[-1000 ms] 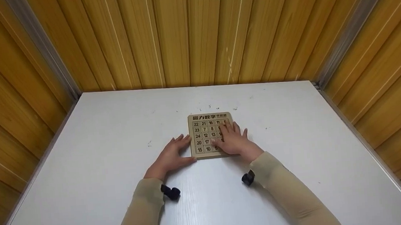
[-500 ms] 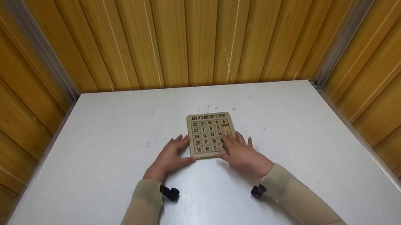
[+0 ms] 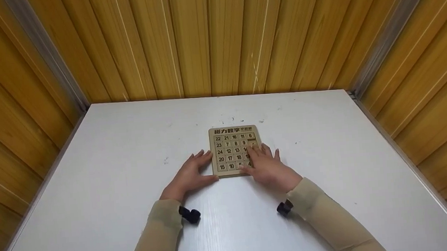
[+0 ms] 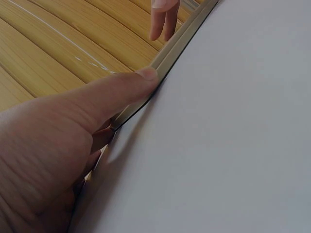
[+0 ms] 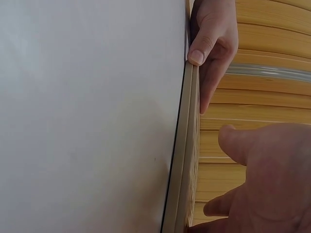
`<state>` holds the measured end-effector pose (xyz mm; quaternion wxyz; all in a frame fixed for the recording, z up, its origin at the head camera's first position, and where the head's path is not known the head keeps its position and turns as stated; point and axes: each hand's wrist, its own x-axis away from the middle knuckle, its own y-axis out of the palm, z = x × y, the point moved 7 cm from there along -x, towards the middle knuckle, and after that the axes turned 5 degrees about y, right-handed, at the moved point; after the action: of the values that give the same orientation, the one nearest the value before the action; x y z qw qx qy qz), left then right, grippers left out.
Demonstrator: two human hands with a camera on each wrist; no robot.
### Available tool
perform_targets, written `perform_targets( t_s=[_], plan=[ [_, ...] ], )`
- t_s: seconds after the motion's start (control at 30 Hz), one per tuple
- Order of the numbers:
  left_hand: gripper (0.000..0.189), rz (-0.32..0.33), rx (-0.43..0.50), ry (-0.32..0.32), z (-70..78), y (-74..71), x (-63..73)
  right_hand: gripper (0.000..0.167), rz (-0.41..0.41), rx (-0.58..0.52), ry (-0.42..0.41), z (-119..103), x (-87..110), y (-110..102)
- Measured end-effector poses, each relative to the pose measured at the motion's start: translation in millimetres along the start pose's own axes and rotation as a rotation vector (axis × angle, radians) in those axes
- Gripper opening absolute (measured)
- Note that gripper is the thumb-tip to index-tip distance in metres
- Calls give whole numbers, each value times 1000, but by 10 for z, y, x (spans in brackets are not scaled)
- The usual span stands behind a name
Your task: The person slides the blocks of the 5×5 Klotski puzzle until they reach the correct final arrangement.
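Observation:
A wooden sliding number puzzle (image 3: pixel 229 151) lies flat on the white table, with rows of numbered tiles under a line of printed characters. My left hand (image 3: pixel 190 175) holds its near left corner, fingers along the left side and thumb on the front edge. That thumb (image 4: pixel 143 77) presses the edge in the left wrist view. My right hand (image 3: pixel 271 169) is over the puzzle's lower right part, fingertips on the right column and thumb near the bottom row. Its fingers hide several tiles. Below the 6 tile (image 3: pixel 250 135) a narrow dark gap shows.
The white table (image 3: pixel 129 149) extends on all sides of the puzzle, with small dark marks beyond it. Yellow wood-patterned walls (image 3: pixel 216 38) stand behind and at both sides. Small black cameras (image 3: pixel 190 215) sit at both wrists.
My right hand has drawn back from the upper right tiles toward the near side, then edged slightly forward. A tile under its fingertips has slid up, narrowing the gap below 6. My left hand stays put.

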<state>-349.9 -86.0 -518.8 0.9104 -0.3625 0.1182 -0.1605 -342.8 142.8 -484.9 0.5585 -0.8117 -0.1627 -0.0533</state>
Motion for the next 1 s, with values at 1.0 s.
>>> perform_targets(
  t_s=[1.0],
  plan=[
    [88,1,4,17,-1,-2,-4,85,6,2,-45,19,210,-12]
  ],
)
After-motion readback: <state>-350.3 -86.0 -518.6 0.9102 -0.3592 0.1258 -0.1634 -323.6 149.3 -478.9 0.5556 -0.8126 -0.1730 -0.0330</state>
